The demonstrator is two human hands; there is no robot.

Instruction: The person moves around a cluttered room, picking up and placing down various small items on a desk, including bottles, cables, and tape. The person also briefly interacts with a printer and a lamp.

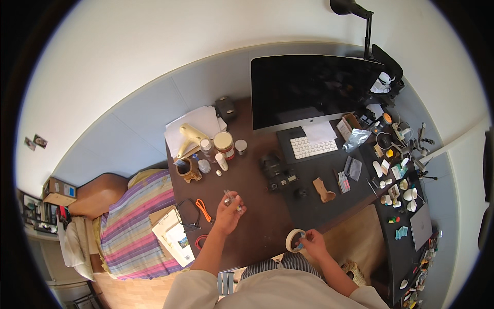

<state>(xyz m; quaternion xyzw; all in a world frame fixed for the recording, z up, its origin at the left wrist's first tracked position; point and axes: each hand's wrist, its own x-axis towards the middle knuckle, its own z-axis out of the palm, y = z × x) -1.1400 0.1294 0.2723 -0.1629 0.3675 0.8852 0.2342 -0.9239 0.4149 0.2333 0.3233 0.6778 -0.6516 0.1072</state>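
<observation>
My left hand [228, 214] is raised over the dark brown desk [251, 181], its fingers closed on a small clear object [231, 197] whose kind I cannot tell. At the desk's front edge, my right hand [312, 243] grips a roll of cream tape [289, 240] by its rim. Beyond the left hand stand a white-capped small bottle [222, 162], a clear bottle [207, 150], a jar with a pale lid [224, 141] and a carved brown pot [190, 170]. An orange cable [202, 210] lies left of that hand.
A black camera [272, 168] and a brown leather piece [323, 190] lie right of centre. Behind them are a white keyboard [313, 147] and a large monitor [312, 92]. A cream hair dryer [189, 138] rests on papers at the back left. Small items crowd the right side desk [399, 266].
</observation>
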